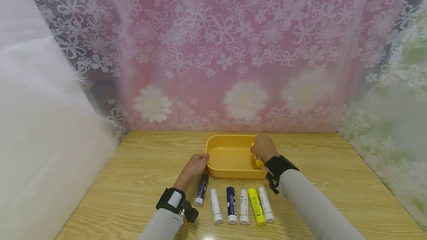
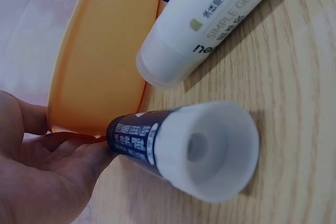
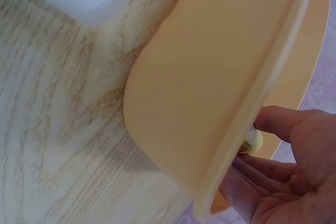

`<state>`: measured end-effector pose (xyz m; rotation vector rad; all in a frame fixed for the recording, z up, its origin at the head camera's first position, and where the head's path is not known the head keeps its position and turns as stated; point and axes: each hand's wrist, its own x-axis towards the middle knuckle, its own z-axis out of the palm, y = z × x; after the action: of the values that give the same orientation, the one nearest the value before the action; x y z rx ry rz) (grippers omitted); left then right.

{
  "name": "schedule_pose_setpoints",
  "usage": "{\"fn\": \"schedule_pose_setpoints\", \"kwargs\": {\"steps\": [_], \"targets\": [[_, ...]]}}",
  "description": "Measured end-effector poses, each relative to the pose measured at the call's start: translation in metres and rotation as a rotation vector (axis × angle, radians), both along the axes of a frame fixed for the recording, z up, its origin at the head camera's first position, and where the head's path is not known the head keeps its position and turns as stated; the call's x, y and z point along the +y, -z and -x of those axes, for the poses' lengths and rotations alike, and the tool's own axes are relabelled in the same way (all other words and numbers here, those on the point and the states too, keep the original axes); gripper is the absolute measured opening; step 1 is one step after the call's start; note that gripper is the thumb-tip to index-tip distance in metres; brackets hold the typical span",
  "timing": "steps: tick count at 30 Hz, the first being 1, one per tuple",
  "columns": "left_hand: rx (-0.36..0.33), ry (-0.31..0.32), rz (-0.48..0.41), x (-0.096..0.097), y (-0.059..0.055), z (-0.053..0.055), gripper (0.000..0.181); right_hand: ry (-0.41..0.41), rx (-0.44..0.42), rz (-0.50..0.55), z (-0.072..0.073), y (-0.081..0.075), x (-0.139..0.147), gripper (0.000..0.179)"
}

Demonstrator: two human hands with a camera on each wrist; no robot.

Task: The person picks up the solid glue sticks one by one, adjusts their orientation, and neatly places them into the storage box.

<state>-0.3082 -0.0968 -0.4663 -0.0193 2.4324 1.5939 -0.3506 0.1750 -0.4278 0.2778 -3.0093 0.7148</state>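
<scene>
Two pale sleeves [image 1: 317,199] poke in at the bottom and get cut off there, so I can't see the rest of the person. Black bands [image 1: 171,199] go around the wrists. Six glue sticks [image 1: 231,205] lie on the wooden table [image 1: 133,180] in a bumpy row: a dark one, a white one, a blue one, another white one, a yellow one, and a last white one just beside it. Their words are too tiny to read from here, but up close by the left wrist, one white stick says SIMPLE GLUE ST, and then the edge chops it off. Just past the dark stick, the left hand [image 1: 197,165] pinches the yellow tray [image 1: 230,156] by its left side. I can't tell if those fingers touch the dark stick. Over the tray's right end, the right hand [image 1: 265,148] has its fingers around one more yellow glue stick [image 1: 259,162], which is inside the tray. The hand hides its middle, and from the right wrist only one round end peeks over the tray's wall. Behind everything hangs a pink flowery curtain [image 1: 213,47], its big daisies blurry.
</scene>
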Motion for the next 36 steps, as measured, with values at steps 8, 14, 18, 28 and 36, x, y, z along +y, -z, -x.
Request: {"fn": "schedule_pose_setpoints", "kwargs": {"steps": [8, 14, 18, 28, 36], "targets": [[-0.002, -0.003, -0.004, -0.0004, -0.0006, 0.0002, 0.045, 0.025, 0.006, -0.047, -0.0010, 0.0003, -0.0038, 0.043], [-0.004, -0.004, -0.004, 0.0001, -0.0012, 0.0001, 0.045, 0.048, -0.003, -0.052, 0.0016, 0.0028, -0.0035, 0.041], [-0.015, -0.010, -0.005, 0.0014, -0.0019, 0.0006, 0.045, 0.056, 0.006, -0.056, 0.0016, 0.0039, -0.0016, 0.040], [-0.018, -0.018, -0.002, 0.0026, -0.0004, 0.0022, 0.046, 0.058, 0.038, -0.072, -0.0013, 0.0034, -0.0024, 0.042], [-0.016, -0.027, 0.000, 0.0024, -0.0001, 0.0014, 0.046, 0.041, 0.071, -0.086, -0.0026, 0.0058, -0.0036, 0.045]]}}
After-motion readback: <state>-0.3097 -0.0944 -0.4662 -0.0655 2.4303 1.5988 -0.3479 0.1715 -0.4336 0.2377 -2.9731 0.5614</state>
